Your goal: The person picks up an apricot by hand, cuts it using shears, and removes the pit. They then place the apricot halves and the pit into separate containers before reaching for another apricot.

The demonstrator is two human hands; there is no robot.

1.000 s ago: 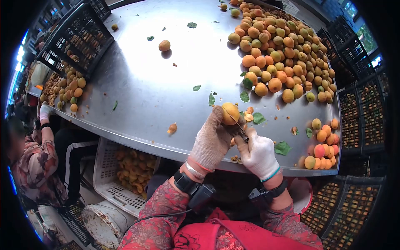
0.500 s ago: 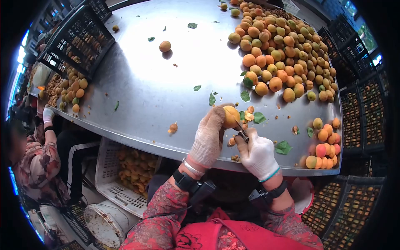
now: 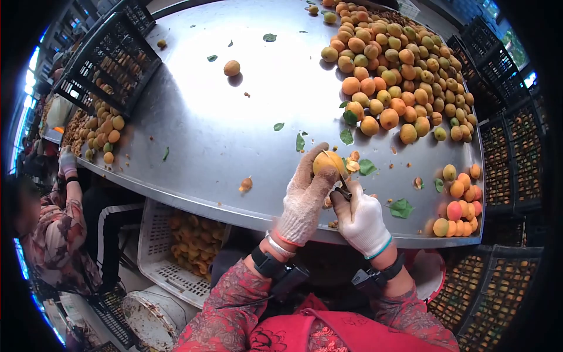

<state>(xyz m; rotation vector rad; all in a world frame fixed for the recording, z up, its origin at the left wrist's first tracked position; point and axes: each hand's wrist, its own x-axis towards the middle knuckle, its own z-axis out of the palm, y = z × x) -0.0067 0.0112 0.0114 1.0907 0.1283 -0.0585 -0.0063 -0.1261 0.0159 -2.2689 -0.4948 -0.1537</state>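
My left hand, in a white knitted glove with browned fingertips, grips a yellow-orange apricot above the near edge of the metal table. My right hand, gloved as well, is closed around a small knife. The blade lies against the apricot's right side, where a line runs across the skin. Just beyond the fingers are torn apricot scraps and a green leaf. Another leaf lies right of my right hand.
A large apricot heap covers the table's far right, with a smaller group at the near right corner. Below the edge stands a white crate of apricot pieces. Black crates flank both sides; a co-worker sits at left.
My left hand has turned, its fingers now wrapped further around the near side of the apricot. The knife has shifted along the fruit's right side. My view has moved slightly.
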